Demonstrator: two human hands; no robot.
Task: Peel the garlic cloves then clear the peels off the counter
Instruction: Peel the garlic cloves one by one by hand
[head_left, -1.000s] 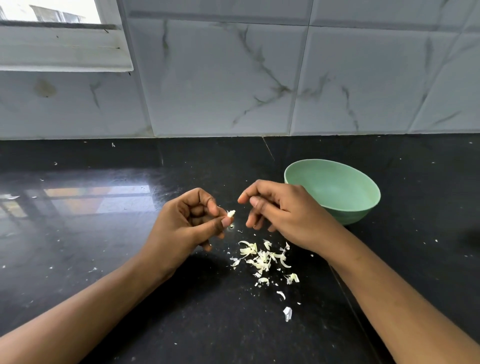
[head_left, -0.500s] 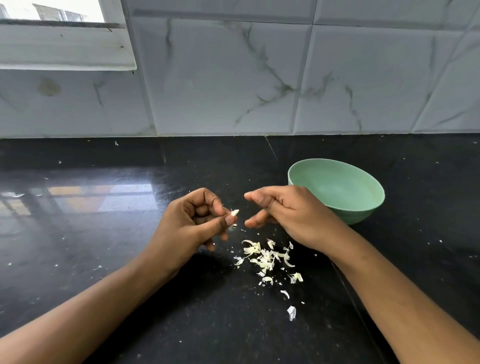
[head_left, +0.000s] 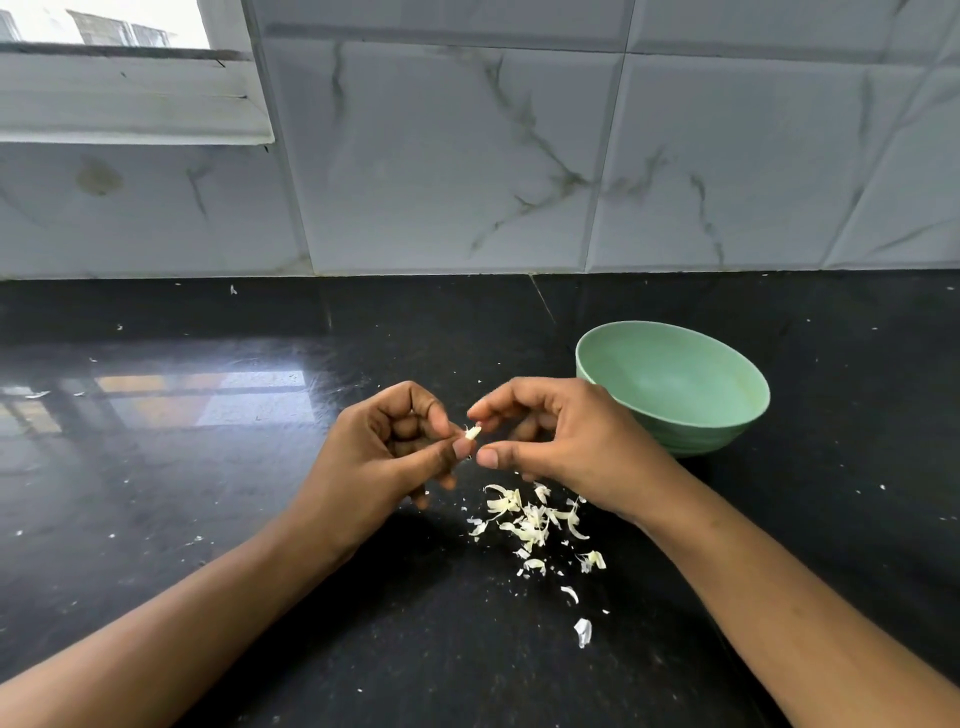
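My left hand (head_left: 384, 452) pinches a small pale garlic clove (head_left: 472, 432) between thumb and forefinger, a little above the black counter (head_left: 208, 493). Only the clove's tip shows. My right hand (head_left: 561, 441) is right beside it, forefinger and thumb curved toward the clove with their tips just short of it; whether they touch it I cannot tell. Below both hands a loose pile of garlic peels (head_left: 530, 522) lies on the counter, with a few stray flakes (head_left: 583, 631) nearer me.
A pale green bowl (head_left: 727, 436) stands on the counter just behind my right hand; no contents show inside. A marble-tiled wall (head_left: 467, 156) backs the counter, with a window ledge (head_left: 130, 104) at the upper left. Tiny white specks dot the counter.
My right hand has moved left and closed in on the clove, its forefinger and thumb now flanking the tip. My left hand has kept its pinch on the clove.
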